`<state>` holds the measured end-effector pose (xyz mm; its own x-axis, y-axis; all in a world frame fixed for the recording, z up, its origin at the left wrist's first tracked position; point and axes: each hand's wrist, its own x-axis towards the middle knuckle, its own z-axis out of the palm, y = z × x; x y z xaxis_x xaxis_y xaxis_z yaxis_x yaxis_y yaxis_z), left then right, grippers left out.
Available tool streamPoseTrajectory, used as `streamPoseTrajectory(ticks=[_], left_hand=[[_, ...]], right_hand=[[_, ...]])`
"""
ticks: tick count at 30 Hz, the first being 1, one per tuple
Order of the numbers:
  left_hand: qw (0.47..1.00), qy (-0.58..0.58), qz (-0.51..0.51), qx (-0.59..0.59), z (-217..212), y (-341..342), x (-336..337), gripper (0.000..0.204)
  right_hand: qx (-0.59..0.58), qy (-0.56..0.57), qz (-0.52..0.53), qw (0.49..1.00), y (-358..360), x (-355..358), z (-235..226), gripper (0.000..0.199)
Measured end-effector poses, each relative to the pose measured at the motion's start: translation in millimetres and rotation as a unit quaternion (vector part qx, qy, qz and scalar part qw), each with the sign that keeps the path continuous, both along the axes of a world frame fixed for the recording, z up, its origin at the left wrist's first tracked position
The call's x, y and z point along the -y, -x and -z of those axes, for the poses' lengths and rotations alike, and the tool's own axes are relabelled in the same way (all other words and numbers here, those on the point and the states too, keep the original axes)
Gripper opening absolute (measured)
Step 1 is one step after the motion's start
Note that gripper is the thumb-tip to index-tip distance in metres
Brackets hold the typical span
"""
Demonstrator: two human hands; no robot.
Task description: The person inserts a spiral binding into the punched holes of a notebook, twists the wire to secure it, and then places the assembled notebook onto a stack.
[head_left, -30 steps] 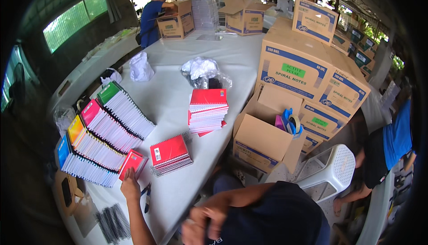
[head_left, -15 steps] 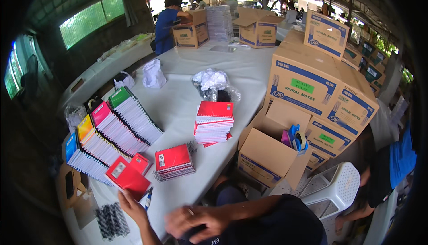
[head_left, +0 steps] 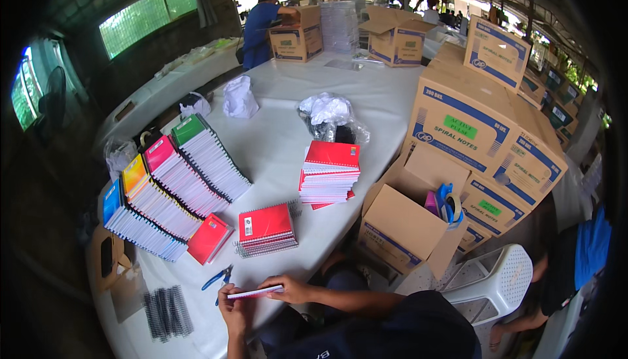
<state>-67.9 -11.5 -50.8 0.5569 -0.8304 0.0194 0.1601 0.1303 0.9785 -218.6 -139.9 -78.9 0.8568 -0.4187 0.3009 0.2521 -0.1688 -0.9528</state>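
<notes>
A thin red notebook (head_left: 254, 292), seen almost edge-on, is held between my two hands near the front edge of the table. Closed on its left end is my left hand (head_left: 234, 308); the fingers of my right hand (head_left: 296, 290) pinch the other end. Just beyond the left hand lie blue-handled cutting pliers (head_left: 218, 278). Farther up the table, a small red notebook stack (head_left: 209, 238) sits beside a lower pile of red spiral notebooks (head_left: 267, 225). Several black spiral coils (head_left: 167, 313) lie to the left of my hands.
Long rows of blue, yellow, pink and green notebooks (head_left: 208, 155) line the left side. A taller red notebook stack (head_left: 330, 176) stands mid-table before crumpled plastic (head_left: 327, 110). An open carton (head_left: 396, 228), stacked cartons (head_left: 458, 123) and a white stool (head_left: 504, 280) are at right. A person (head_left: 258, 29) works at the far end.
The red notebook has come from beside the small stack toward my body and turned edge-on. My right hand, empty and blurred before, now grips it along with the left. The view has shifted slightly.
</notes>
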Motion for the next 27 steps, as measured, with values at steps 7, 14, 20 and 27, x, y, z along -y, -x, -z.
streamPoseTrajectory(ticks=[7, 14, 20, 27], left_hand=[[0.964, -0.060, 0.025, 0.258, 7.6, -0.5, -6.3, 0.034], [0.578, -0.482, -0.263, 0.603, -1.7, -116.3, -48.7, 0.045], [0.656, -0.341, -0.319, 0.593, -9.9, -141.5, -60.8, 0.017], [0.799, -0.294, -0.293, 0.435, -55.9, -158.3, -65.6, 0.031]], right_hand=[[0.060, -0.026, 0.017, 0.998, -6.6, -1.7, 0.3, 0.026], [-0.050, 0.007, 0.015, 0.999, -18.4, 2.2, -9.2, 0.025], [0.011, 0.022, -0.016, 1.000, -26.9, 7.2, -8.8, 0.032], [-0.006, -0.048, -0.034, 0.998, -31.8, 1.2, -17.0, 0.028]])
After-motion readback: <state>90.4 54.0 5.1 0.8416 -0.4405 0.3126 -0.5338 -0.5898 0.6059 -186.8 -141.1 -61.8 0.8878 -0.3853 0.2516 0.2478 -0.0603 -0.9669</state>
